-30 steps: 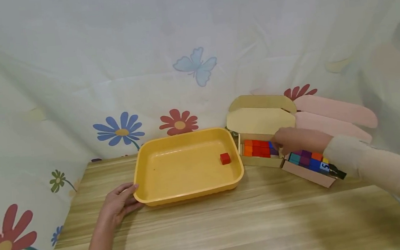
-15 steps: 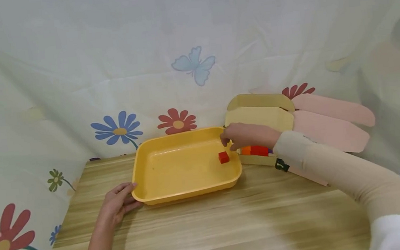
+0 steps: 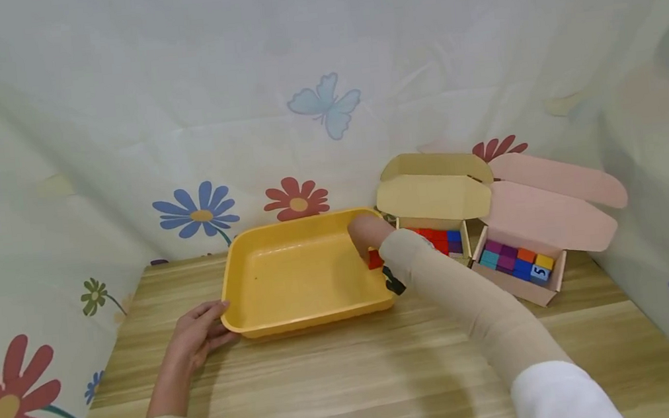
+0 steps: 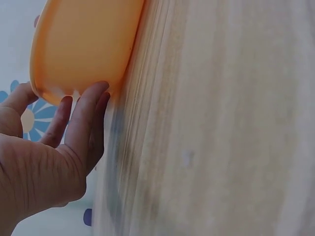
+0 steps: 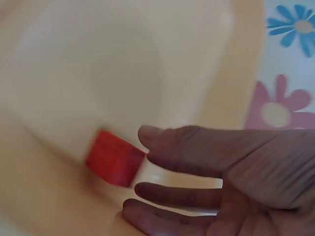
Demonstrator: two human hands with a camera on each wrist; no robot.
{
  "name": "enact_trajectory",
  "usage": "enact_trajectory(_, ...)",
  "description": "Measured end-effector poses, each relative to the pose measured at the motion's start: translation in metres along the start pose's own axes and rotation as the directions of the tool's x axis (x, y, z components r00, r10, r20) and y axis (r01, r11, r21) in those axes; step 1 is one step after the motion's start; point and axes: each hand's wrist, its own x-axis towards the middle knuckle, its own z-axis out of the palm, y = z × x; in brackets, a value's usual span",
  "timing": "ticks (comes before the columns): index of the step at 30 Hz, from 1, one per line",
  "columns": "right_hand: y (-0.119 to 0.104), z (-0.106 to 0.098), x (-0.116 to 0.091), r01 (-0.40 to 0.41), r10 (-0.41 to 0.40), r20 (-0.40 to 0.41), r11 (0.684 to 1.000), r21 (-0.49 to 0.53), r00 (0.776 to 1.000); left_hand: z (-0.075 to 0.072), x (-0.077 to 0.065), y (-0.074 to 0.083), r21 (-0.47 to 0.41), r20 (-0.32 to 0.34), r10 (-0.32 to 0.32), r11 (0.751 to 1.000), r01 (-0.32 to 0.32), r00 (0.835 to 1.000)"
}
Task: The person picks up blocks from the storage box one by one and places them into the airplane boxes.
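Observation:
A yellow tray (image 3: 292,272) stands on the wooden table. My left hand (image 3: 196,330) rests at its left end, the thumb on the rim and straight fingers against the outer wall in the left wrist view. Over the tray's right part is my right hand (image 3: 366,233), pointing down. A red cube (image 5: 115,160) lies on the tray floor just beyond its fingertips, close to the thumb (image 5: 150,135). Whether they touch is unclear. The fingers are spread, and no object shows in the gap between thumb and lower fingers. The head view hides the fingertips.
Right of the tray, a yellow open box (image 3: 431,194) holds red, blue and purple cubes (image 3: 438,236), partly behind the right sleeve. Beside it, a pink open box (image 3: 511,286) holds several colored cubes (image 3: 518,262), one marked 5. A flower-patterned cloth (image 3: 321,51) hangs behind.
My right hand has moved left from the boxes, over the tray's right rim and down into the tray beside the red cube. My left hand has stayed at the tray's left end.

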Motion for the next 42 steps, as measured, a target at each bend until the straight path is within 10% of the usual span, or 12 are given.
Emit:
enact_trajectory(28,-0.005,0.024,0.011,-0.009,0.010,-0.097,1.000,0.012,0.995,0.002,0.001,0.000,-0.007,-0.024,-0.021,1.000,0.021,0.999)
enact_trajectory(34,-0.007,0.004,-0.014,0.068,-0.050,-0.158,0.991,0.112,0.986,0.004,0.001,-0.003,-0.018,-0.033,-0.041,0.999,0.040,0.999)
enact_trajectory(42,0.033,-0.010,-0.078,0.254,-0.198,-0.366,0.961,0.111,0.909,0.003,0.001,-0.001,-0.022,-0.037,-0.031,0.999,0.031,0.999)
